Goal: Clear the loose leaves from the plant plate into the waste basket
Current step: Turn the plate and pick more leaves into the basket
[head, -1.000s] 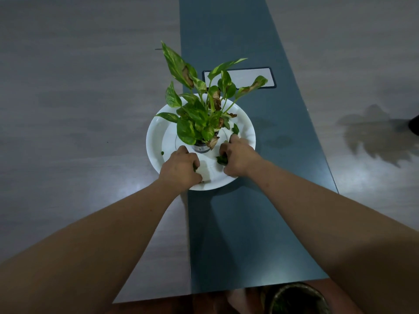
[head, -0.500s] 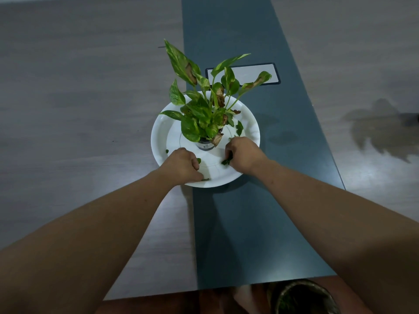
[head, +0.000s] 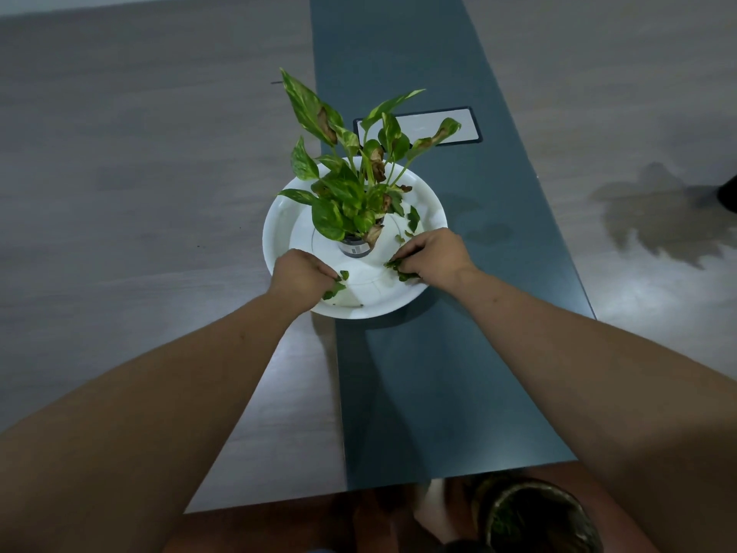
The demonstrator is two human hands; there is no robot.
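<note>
Both hands have spread apart since before, left hand (head: 301, 273) and right hand (head: 432, 257) each pinching leaves (head: 412, 219) on the plate (head: 279, 221); I judge gathering midway, nothing yet dropped in the basket (head: 534, 512).

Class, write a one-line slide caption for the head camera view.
Left hand and right hand gather loose leaves from the white plate around a potted plant.

Before me a grey wooden table (head: 139, 173) carries a dark teal centre strip (head: 430, 373), with a pale hatch (head: 418, 127) at upper middle.
</note>
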